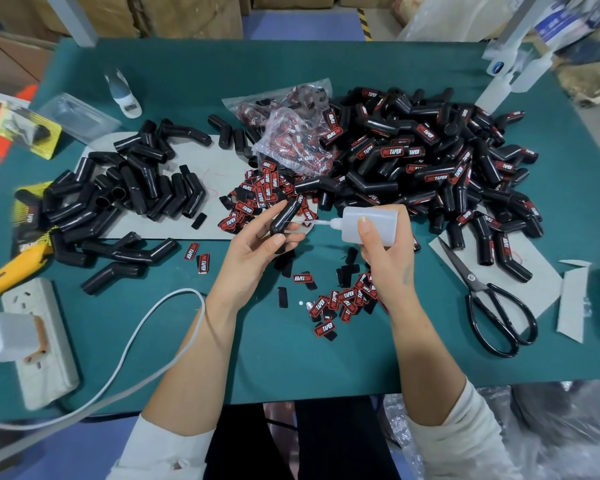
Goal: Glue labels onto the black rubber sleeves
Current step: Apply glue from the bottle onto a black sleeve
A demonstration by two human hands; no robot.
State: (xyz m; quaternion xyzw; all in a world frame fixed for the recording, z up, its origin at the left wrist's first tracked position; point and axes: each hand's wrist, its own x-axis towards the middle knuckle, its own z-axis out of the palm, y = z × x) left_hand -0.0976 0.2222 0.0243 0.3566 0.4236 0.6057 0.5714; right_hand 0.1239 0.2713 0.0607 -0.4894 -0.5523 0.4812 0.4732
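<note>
1. A worker's left hand (257, 251) grips a bent black rubber sleeve (284, 216) above a green table (291, 358), fingers curled round its lower end, thumb across the front.
2. The right hand (385, 251) wraps a white glue bottle (371, 225), index finger pressed along its side; the thin nozzle points left, its tip at or just beside the sleeve, close to the left fingertips.
3. Loose red-and-black labels (340, 301) lie scattered just below both wrists, with more heaped just beyond the left fingers.
4. A large pile of labelled sleeves (430, 161) sits beyond the right fingers; unlabelled sleeves (129, 188) lie well left of the left hand.
5. Black-handled scissors (492, 303) rest right of the right hand.
</note>
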